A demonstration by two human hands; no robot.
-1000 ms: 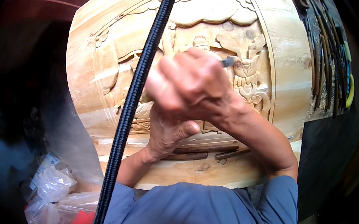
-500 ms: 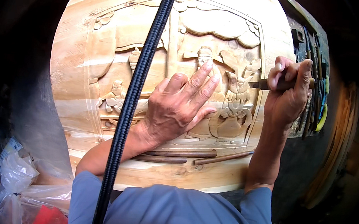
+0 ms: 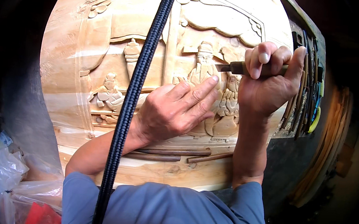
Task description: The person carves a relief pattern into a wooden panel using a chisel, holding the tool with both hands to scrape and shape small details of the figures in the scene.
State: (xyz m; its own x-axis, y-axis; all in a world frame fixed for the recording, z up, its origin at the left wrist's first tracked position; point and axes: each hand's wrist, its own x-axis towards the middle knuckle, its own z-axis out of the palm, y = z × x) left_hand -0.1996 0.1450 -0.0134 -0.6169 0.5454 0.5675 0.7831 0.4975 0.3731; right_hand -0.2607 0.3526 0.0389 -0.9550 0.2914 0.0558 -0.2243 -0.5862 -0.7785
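A large pale wooden panel (image 3: 63, 56) with a relief carving of figures, a scalloped canopy and a framing line lies before me. My right hand (image 3: 267, 84) is closed round the dark handle of a carving chisel (image 3: 238, 68). The chisel points left, its thin tip beside the shoulder of a carved bearded figure (image 3: 204, 55). My left hand (image 3: 172, 113) rests on the carving with its fingers stretched out, the fingertips just below the chisel's tip. It holds nothing and covers part of the relief. Whether the blade touches the wood I cannot tell.
Several slim dark wooden rods (image 3: 175, 151) lie along the panel's near part. A tray of tools (image 3: 308, 77) stands at the right, with a yellow curved piece (image 3: 315, 121). A black braided cable (image 3: 135, 85) crosses the view. Clear plastic bags (image 3: 9, 168) sit lower left.
My right hand has brought the chisel left, from the carving's right side to the bearded figure. My left hand has drawn back slightly down and left, uncovering that figure.
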